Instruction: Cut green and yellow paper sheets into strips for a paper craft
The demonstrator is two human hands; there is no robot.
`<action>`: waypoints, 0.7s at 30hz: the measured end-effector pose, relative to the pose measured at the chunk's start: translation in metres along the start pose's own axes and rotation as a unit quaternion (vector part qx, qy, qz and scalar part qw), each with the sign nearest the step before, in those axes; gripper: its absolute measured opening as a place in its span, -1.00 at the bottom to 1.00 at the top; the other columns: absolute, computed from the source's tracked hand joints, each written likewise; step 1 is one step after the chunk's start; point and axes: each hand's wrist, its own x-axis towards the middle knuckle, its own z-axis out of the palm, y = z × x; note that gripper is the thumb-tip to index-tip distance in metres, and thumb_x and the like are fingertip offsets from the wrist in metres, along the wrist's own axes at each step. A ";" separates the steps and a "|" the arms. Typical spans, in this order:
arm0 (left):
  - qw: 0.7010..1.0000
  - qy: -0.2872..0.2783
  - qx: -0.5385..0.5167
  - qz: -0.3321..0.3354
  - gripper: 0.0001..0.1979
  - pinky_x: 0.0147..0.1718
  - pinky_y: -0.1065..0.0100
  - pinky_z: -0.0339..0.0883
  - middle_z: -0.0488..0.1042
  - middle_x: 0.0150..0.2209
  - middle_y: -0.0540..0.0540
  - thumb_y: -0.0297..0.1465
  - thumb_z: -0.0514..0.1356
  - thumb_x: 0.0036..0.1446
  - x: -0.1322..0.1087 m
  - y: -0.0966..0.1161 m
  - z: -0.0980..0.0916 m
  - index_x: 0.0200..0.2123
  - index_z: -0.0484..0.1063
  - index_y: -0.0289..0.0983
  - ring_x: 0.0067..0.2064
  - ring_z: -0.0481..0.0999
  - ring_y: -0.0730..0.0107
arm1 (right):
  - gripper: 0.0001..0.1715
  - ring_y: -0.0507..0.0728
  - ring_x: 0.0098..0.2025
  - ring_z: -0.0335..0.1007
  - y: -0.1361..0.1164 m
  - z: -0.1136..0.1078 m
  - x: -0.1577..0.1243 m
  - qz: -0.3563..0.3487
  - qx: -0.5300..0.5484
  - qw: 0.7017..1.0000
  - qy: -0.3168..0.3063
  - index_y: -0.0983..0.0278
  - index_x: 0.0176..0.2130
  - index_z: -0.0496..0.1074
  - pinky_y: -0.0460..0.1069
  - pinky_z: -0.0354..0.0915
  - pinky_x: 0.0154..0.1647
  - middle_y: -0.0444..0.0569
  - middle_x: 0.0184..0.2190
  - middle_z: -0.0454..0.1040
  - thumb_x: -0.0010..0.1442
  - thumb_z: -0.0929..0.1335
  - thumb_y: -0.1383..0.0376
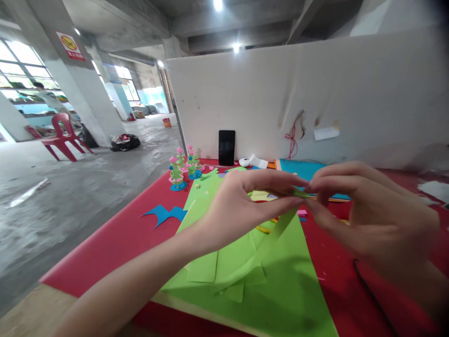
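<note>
My left hand (245,199) and my right hand (365,210) meet above the table, both pinching the top of a narrow green paper strip (283,223). The strip hangs down from my fingertips toward the table. Below my hands lies a large green paper sheet (280,290) with several cut green pieces (228,269) piled on it. The sheet rests on the red table cover (119,238).
Three small paper flower models (184,168) on blue bases stand at the table's far left. A blue paper scrap (164,214) lies beside the green sheet. A black phone (226,147) leans on the white partition (315,93). Blue sheet (305,169), red chair (63,135).
</note>
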 end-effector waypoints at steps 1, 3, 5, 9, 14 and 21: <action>1.000 0.000 -0.008 -0.004 -0.82 -0.29 0.38 0.46 0.53 -0.31 -0.04 -0.45 0.22 -0.05 0.000 0.000 0.000 -0.28 0.45 -0.24 -0.27 0.52 0.34 | -0.69 0.00 -0.42 0.29 0.001 0.000 0.000 -0.004 0.012 1.000 -0.004 0.21 -0.34 0.36 -0.06 0.29 -0.50 -0.13 -0.34 0.37 -0.13 0.38 0.50; 0.999 -0.013 -0.023 -0.024 -0.77 -0.34 0.39 0.47 0.52 -0.29 -0.04 -0.44 0.22 -0.05 -0.001 0.000 -0.001 -0.23 0.40 -0.23 -0.27 0.52 0.33 | -0.64 0.00 -0.42 0.30 0.003 -0.003 0.001 -0.002 0.050 0.998 -0.028 0.20 -0.30 0.36 -0.06 0.33 -0.47 -0.12 -0.32 0.34 -0.14 0.38 0.50; 0.997 -0.047 -0.035 -0.049 -0.72 -0.36 0.40 0.47 0.51 -0.29 -0.06 -0.46 0.21 -0.04 -0.001 0.001 -0.003 -0.18 0.36 -0.22 -0.26 0.52 0.31 | -0.60 0.02 -0.37 0.32 0.006 -0.007 0.002 0.008 0.087 0.993 -0.077 0.18 -0.22 0.36 -0.06 0.36 -0.43 -0.09 -0.27 0.31 -0.10 0.37 0.48; 0.988 -0.117 -0.044 -0.090 -0.59 -0.36 0.41 0.46 0.51 -0.35 -0.06 -0.52 0.20 -0.06 -0.001 0.002 -0.006 -0.09 0.28 -0.20 -0.27 0.52 0.31 | -0.59 0.06 -0.21 0.29 0.010 -0.017 0.008 -0.014 0.110 0.978 -0.175 0.13 -0.15 0.37 -0.10 0.36 -0.40 -0.06 -0.25 0.26 -0.04 0.34 0.44; 0.973 -0.164 -0.047 -0.155 -0.42 -0.27 0.34 0.42 0.50 -0.38 -0.06 -0.52 0.23 -0.09 0.000 0.007 -0.005 0.03 0.16 -0.22 -0.28 0.52 0.32 | -0.57 0.00 -0.22 0.30 0.014 -0.022 0.010 -0.020 0.130 0.954 -0.271 0.11 -0.14 0.35 -0.14 0.32 -0.29 -0.14 -0.26 0.34 -0.06 0.38 0.40; 0.966 -0.197 -0.043 -0.164 -0.39 -0.23 0.35 0.39 0.47 -0.42 -0.04 -0.52 0.24 -0.10 0.002 0.009 -0.005 0.06 0.13 -0.25 -0.31 0.50 0.38 | -0.61 -0.04 -0.21 0.31 0.013 -0.022 0.008 -0.021 0.150 0.935 -0.322 0.13 -0.19 0.33 -0.15 0.30 -0.24 -0.18 -0.27 0.37 -0.03 0.37 0.46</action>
